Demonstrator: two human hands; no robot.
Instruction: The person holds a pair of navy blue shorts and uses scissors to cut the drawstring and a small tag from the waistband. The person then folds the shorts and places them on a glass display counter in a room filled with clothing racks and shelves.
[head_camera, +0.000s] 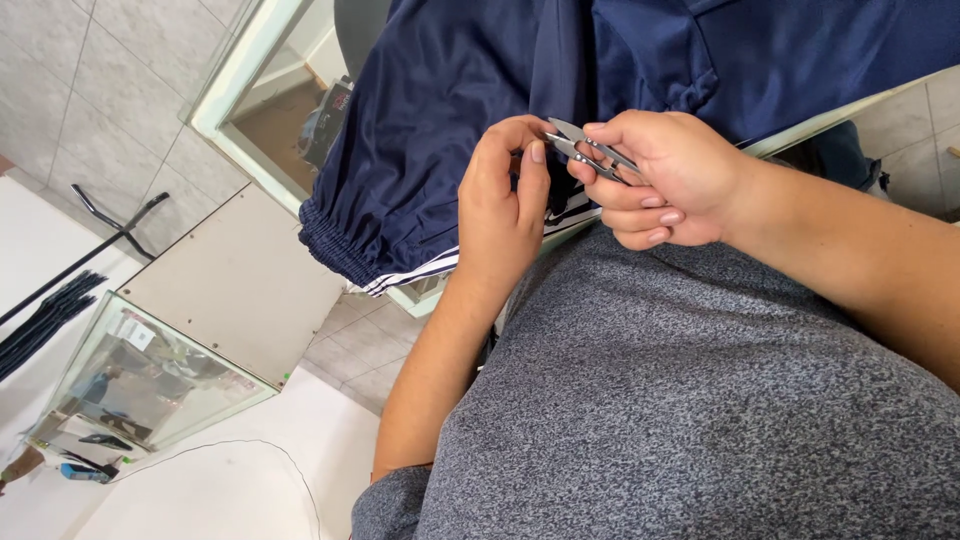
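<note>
snips: small metal thread snips (592, 152), sitting at about 1 o'clock in the view, blades pointing toward 9 o'clock, tips right at the fabric edge
right hand: right hand (668, 180) has its grip wrapped round the snips, fingers curled under and thumb on top, pressed onto the handles
left hand: left hand (505, 190) just at 9 o'clock of the snips, grip pinching a bit of the navy fabric between thumb and fingers, thumbnail almost touching the blade tips
garment: navy blue sporty garment (450, 90) fills the top from 11 to 2 o'clock, with an elastic gathered cuff (335, 245) and white stripes hanging down at about 9 o'clock of the hands
worktop: pale-framed glass worktop (250, 70) under the garment, around 11 o'clock
shirt: grey heathered shirt (680, 400) takes up the whole 5 o'clock area
glass case: a glass display case (150, 375) down at 8 o'clock, on the tiled floor (100, 90)
</note>
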